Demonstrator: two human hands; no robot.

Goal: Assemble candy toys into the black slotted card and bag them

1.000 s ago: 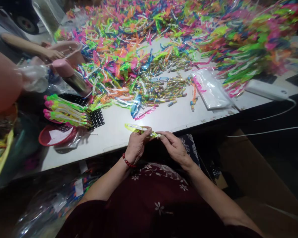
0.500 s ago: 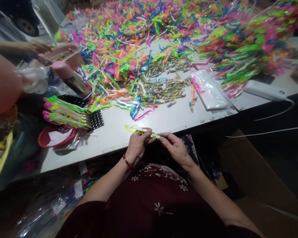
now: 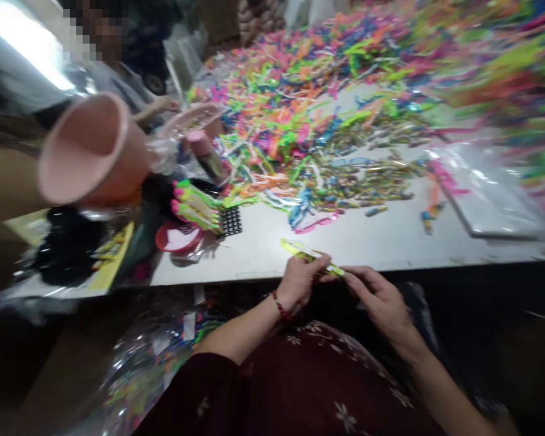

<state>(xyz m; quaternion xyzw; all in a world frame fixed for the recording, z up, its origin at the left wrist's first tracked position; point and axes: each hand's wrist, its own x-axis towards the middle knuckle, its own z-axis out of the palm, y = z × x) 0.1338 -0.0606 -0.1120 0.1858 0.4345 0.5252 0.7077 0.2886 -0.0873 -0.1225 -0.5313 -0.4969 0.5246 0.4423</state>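
Note:
My left hand (image 3: 302,280) is closed around a slim yellow-green plastic piece with a white strip (image 3: 295,247), its kind unclear. That piece points up and left over the front edge of the white table (image 3: 263,242). At its lower right end, the fingertips of my right hand (image 3: 381,300) are pinched together on it. Part of the piece is hidden by my left fingers. Just beyond my hands lie a blue plastic piece (image 3: 300,209) and a pink one (image 3: 317,223) shaped like a glasses frame.
Small multicoloured tubes (image 3: 367,178) lie behind, before a large heap of bright plastic pieces (image 3: 290,115). To the left are a bundle of green-pink pieces (image 3: 195,206) on a black grid, a red basket (image 3: 163,237), a pink-capped bottle (image 3: 200,144) and a pink tub (image 3: 91,157). Clear bags (image 3: 495,200) lie right. A person's arm (image 3: 157,108) reaches in.
My view has swung left, bringing the pink tub and a person fully into sight. Both hands keep hold of the yellow-green piece in nearly the same pose.

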